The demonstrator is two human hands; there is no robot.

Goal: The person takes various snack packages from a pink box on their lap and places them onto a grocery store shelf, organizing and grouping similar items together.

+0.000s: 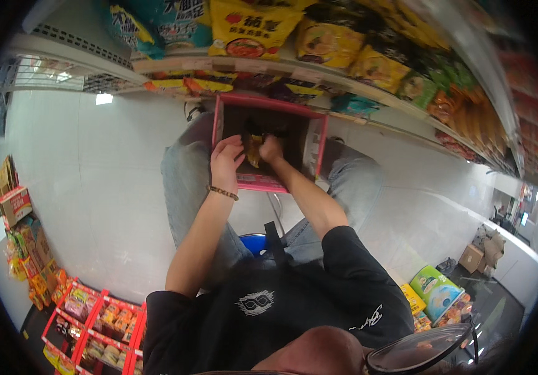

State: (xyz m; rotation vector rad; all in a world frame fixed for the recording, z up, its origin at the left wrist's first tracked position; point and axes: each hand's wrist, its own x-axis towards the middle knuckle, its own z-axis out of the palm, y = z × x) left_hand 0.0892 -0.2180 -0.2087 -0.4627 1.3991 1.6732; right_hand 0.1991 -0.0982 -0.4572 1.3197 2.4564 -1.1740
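A pink cardboard box (258,182) stands upright between my knees, its top uncovered and its inside dark. Down inside it, my right hand (271,149) is closed around the edge of a yellow and black food packet (254,152). My left hand (226,157) rests by the box's left wall, fingers stretched and a little apart, holding nothing. A beaded bracelet circles the left wrist. Whatever else lies at the bottom of the box is too dark to make out.
Just ahead, a shelf (175,64) carries yellow, teal and green packets (253,28), with more on a lower level. A red display rack (103,315) of snacks stands behind left. A green tub (434,290) sits behind right. Below me is a blue stool seat (254,242).
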